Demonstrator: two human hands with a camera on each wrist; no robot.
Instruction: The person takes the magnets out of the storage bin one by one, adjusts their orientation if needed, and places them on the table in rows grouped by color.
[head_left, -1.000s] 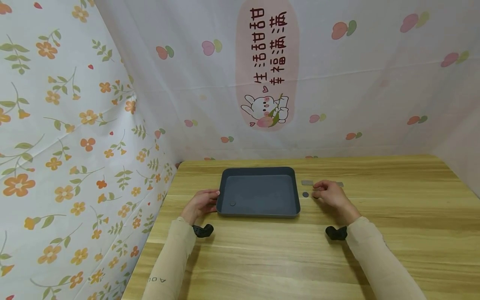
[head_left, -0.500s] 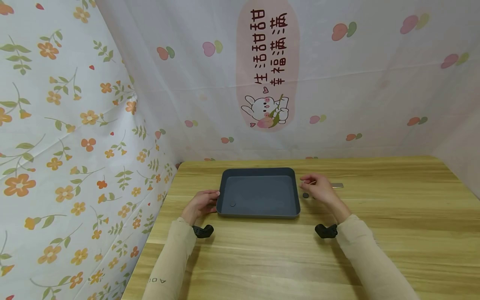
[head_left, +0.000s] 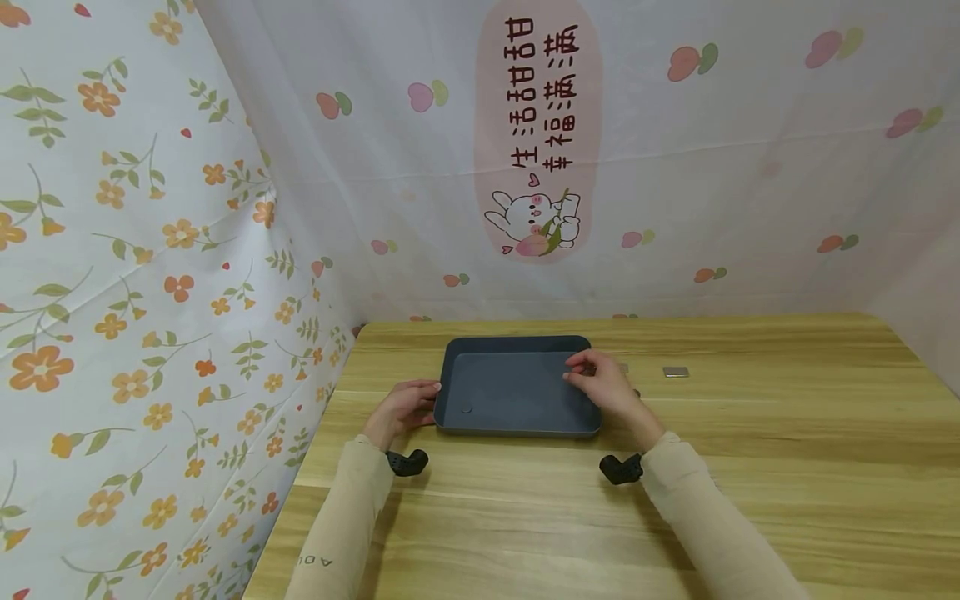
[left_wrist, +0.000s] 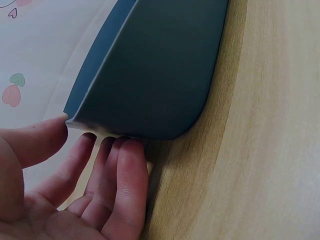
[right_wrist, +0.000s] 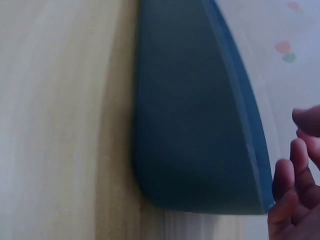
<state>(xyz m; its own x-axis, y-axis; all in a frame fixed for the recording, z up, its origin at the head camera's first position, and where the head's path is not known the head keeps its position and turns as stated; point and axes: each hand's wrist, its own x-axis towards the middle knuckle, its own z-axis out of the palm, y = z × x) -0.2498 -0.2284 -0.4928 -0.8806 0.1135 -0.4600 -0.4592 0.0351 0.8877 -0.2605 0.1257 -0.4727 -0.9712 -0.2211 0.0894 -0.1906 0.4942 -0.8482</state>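
Note:
A dark blue-grey rectangular tray (head_left: 517, 392) lies on the table, a small round disc (head_left: 467, 409) inside near its front left corner. My left hand (head_left: 402, 408) grips the tray's left side; in the left wrist view the thumb (left_wrist: 45, 137) is at the rim and the fingers (left_wrist: 131, 170) are against the outer wall. My right hand (head_left: 603, 385) hangs over the tray's right side, thumb and fingertips close together. In the right wrist view its fingers (right_wrist: 285, 177) are partly cut off, and I cannot tell whether something small is between them.
A small grey rectangular piece (head_left: 675, 372) lies on the wooden table (head_left: 510, 517) to the right. Another pale piece (head_left: 624, 367) and a dark bit (head_left: 637, 392) show partly behind the right hand. Patterned white cloth (head_left: 375, 208) hangs behind and at the left.
My right hand has moved left from the small pieces on the table to over the tray's right side. The left hand and the tray have stayed in place.

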